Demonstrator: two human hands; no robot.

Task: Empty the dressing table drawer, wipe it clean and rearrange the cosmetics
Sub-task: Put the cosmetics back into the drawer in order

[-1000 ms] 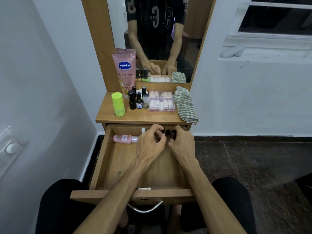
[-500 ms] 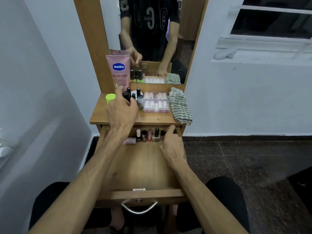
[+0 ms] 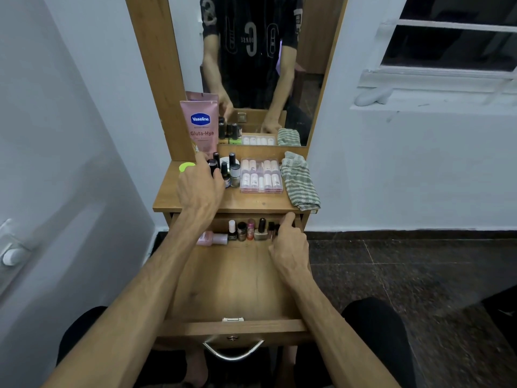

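The wooden drawer (image 3: 232, 326) is pulled out toward me. At its back stands a row of small nail-polish bottles (image 3: 246, 231), with a pink bottle (image 3: 212, 238) lying at the row's left end. My right hand (image 3: 288, 247) rests against the right end of the row, index finger stretched up to the table's edge, gripping nothing that I can see. My left hand (image 3: 200, 189) is up on the tabletop, thumb and fingers closed around a dark-capped bottle (image 3: 212, 164) in the cluster of small bottles (image 3: 230, 172).
On the tabletop stand a pink Vaseline tube (image 3: 200, 127), a green-capped bottle (image 3: 187, 166) partly hidden by my hand, a clear box of small tubes (image 3: 260, 176) and a folded striped cloth (image 3: 299, 183). A mirror rises behind. The left wall is close; dark floor lies to the right.
My left hand left the drawer's bottle row, rose to the tabletop cluster and closed on a dark-capped bottle. My right hand stayed at the right end of the row.
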